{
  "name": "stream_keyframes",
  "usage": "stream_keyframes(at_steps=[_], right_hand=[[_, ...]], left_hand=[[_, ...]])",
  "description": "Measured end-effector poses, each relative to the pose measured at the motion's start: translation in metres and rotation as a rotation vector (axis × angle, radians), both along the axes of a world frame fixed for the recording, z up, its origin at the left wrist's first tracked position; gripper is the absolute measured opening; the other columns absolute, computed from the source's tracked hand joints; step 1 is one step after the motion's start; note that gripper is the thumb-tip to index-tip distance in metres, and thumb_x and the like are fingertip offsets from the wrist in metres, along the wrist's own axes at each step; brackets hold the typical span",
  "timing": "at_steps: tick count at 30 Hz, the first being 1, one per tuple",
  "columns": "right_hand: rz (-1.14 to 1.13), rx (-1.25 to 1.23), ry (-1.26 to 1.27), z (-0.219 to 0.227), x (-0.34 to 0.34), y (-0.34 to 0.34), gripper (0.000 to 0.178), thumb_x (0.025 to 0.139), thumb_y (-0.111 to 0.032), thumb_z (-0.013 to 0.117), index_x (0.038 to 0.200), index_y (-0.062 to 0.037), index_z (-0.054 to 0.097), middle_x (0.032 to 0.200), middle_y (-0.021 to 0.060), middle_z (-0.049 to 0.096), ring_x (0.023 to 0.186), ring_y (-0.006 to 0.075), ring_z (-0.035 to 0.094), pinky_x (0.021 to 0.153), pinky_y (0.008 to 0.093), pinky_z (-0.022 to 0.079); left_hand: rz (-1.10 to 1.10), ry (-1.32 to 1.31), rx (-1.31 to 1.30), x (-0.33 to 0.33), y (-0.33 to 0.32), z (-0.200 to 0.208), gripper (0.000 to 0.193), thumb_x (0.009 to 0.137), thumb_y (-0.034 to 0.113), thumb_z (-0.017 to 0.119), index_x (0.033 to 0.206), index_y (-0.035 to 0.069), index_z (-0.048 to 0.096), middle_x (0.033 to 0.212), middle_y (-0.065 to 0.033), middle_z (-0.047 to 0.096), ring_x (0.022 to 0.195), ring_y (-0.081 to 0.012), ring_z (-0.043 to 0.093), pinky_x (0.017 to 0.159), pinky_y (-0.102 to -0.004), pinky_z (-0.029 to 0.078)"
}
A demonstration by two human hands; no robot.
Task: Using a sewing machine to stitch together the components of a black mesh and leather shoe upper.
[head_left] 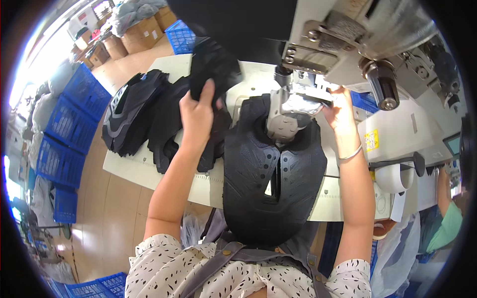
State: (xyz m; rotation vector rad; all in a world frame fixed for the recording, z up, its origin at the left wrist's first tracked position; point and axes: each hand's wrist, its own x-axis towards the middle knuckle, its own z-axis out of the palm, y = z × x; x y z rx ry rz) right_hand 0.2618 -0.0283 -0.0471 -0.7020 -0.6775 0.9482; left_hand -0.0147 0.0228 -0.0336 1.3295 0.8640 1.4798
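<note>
My left hand (pixel 198 113) is closed on a floppy black shoe upper piece (pixel 214 62), raised over the left side of the table. A black shoe upper (pixel 272 191) with eyelets and a central slit lies under the sewing machine head (pixel 290 111), its rounded end reaching past the table's front edge. Close against the machine head's right side, my right hand (pixel 342 111) has its fingers curled in. What they grip is hidden behind metal parts. Beside my left forearm lie more black upper pieces (pixel 166 124), and a stack of black and grey uppers (pixel 131 116) sits further left.
The pale sewing table (pixel 211 191) carries ruler marks along its front. Blue crates (pixel 64 161) stand in a row at the left, with cardboard boxes (pixel 141 36) at the back. A white cup-shaped holder (pixel 392 179) is at the right. Another person's sleeve (pixel 442 231) shows at far right.
</note>
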Motion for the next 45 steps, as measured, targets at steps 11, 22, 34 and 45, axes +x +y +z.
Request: stream_keyframes(at_steps=[11,22,34,45], right_hand=[[-0.262,-0.424,-1.055,-0.011,-0.027,-0.096,0.028,0.079,-0.015,0.061,0.104,-0.0012,0.058,0.096,0.0086,0.057,0.081,0.0159,0.056,0.063,0.0256,0.047],[-0.339,-0.463,-1.255,-0.025,-0.03,-0.117,0.014,0.074,-0.005,0.064,0.087,0.0005,0.062,0.072,0.0065,0.056,0.06,0.0134,0.051,0.058,0.0247,0.043],[-0.052,-0.505,-0.717,-0.013,-0.024,-0.139,0.017,0.073,-0.012,0.069,0.082,0.0001,0.061,0.083,0.003,0.057,0.072,0.0085,0.05,0.067,0.0244,0.042],[0.139,-0.305,-0.676,0.003,-0.101,-0.179,0.026,0.083,-0.008,0.058,0.105,0.0038,0.053,0.097,0.0087,0.06,0.091,0.0149,0.055,0.081,0.0256,0.042]], left_hand=[[0.28,0.56,-0.526,-0.177,0.0,-0.06,0.043,0.078,0.029,0.066,0.098,-0.007,0.055,0.091,-0.0112,0.059,0.079,-0.0165,0.056,0.065,-0.0314,0.045],[0.263,1.174,0.556,-0.076,-0.05,-0.023,0.07,0.072,0.035,0.069,0.123,-0.002,0.039,0.12,-0.0196,0.046,0.112,-0.0356,0.043,0.093,-0.0433,0.035],[-0.145,1.14,0.442,-0.022,-0.073,-0.024,0.107,0.055,0.049,0.075,0.133,-0.005,0.026,0.106,-0.0166,0.045,0.101,-0.0314,0.046,0.087,-0.038,0.039],[-0.177,1.051,0.138,-0.024,-0.075,-0.021,0.107,0.056,0.043,0.079,0.136,0.001,0.021,0.112,-0.0185,0.046,0.1,-0.0329,0.049,0.086,-0.037,0.041]])
